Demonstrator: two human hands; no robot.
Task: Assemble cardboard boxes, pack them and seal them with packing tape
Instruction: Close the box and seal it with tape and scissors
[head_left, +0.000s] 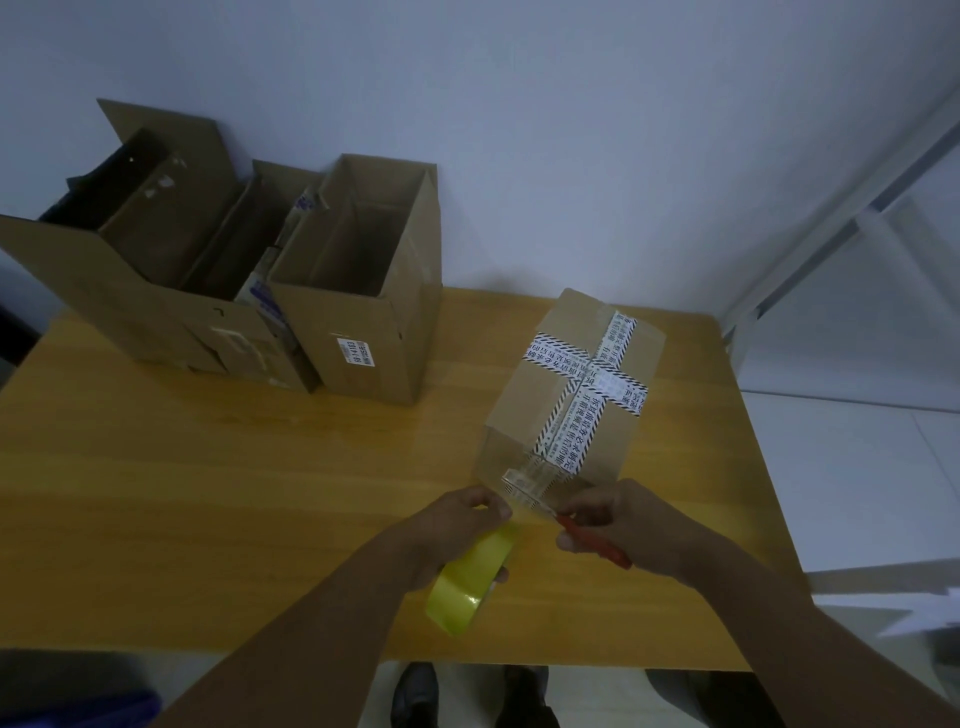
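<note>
A closed cardboard box (613, 447) lies on the wooden table (208, 493), right of centre, crossed by printed black-and-white tape. A stretch of clear tape runs from its near end towards my hands. My left hand (457, 525) grips a yellow roll of packing tape (470, 582) just in front of the box and pinches the tape strip. My right hand (618, 525) holds a red-handled cutter (597, 543), its tip at the tape strip between the roll and the box.
Two open cardboard boxes stand at the back left: a tall one (363, 332) with a white label and a wider one (156, 291) holding folded cardboard and dark items. The table's near edge is close to my body. White paper (919, 613) lies at far right.
</note>
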